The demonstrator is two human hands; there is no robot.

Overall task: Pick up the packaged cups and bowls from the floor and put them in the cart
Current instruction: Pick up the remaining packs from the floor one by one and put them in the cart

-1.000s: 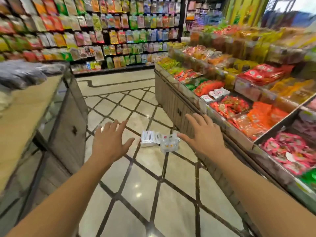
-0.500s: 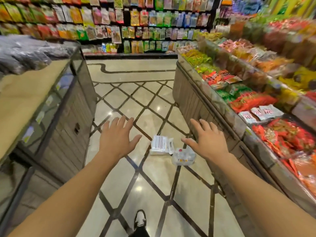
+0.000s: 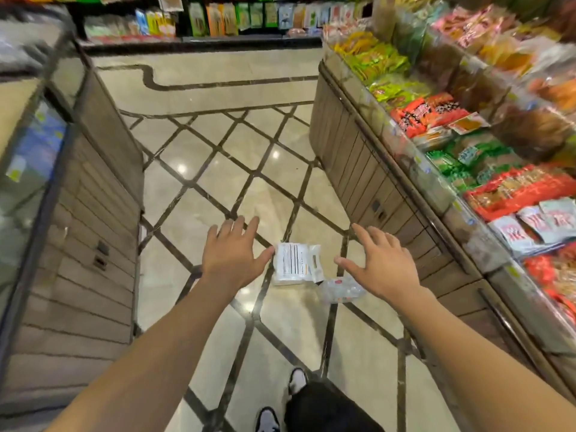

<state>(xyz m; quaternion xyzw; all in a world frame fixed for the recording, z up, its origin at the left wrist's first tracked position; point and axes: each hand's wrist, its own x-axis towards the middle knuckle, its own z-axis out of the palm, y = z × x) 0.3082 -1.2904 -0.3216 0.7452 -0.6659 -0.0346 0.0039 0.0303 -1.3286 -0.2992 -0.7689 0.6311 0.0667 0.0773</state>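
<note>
Two packages lie on the tiled floor in the aisle. A white flat package with a printed label (image 3: 296, 263) rests beside a clear plastic pack of cups or bowls (image 3: 341, 289). My left hand (image 3: 232, 257) hovers spread open just left of the white package, its thumb near the package's edge. To the right of both packages my right hand (image 3: 381, 263) is held out, fingers apart, above the clear pack. Neither hand holds anything. No cart is in view.
A snack display counter (image 3: 367, 182) runs along the right side, its bins full of bagged goods. On the left stands a glass-topped wooden counter (image 3: 93, 229). Shelves of packets line the back wall (image 3: 237, 17). My shoes (image 3: 296, 378) show at the bottom.
I have stepped forward and the view has tilted down; the packages now lie closer, between my outstretched hands. Both hands stay open.
</note>
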